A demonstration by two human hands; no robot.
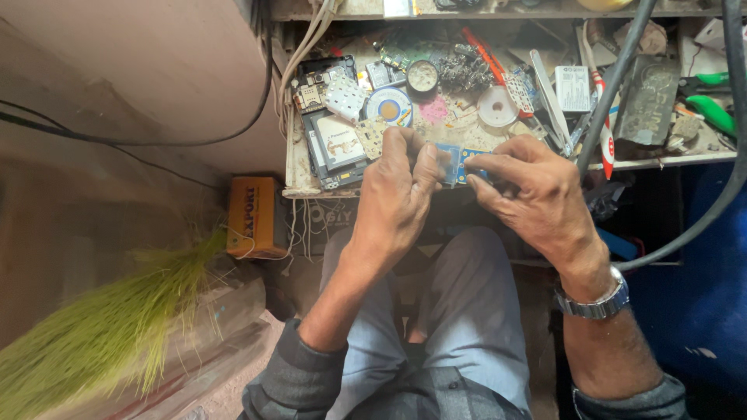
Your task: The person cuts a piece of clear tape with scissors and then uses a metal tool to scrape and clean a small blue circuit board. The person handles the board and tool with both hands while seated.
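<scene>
At the lower left of the frame a green grass broom (101,327) lies on the floor, and just right of it an orange box (253,216) stands below the edge of the tabletop (294,167). On the tabletop's left part sit opened phone bodies (336,144) and a round blue-and-white disc (389,106). In the middle of the frame the left hand (397,194) is curled, its thumb and fingers pinching the left edge of a small blue circuit board (455,165), which is held in the air just in front of the tabletop edge, above the person's knees. The right hand (537,194), with a metal wristwatch (595,299) on its wrist, pinches the board's right end between thumb and forefinger. The board appears bare and out of any housing, so the work seems to be mid-way: the part is in hand, and no tool is on it. Further right lie a white tape roll (498,109), tweezers (548,93) and green-handled pliers (710,109); thick black cables (622,70) cross the upper right.
</scene>
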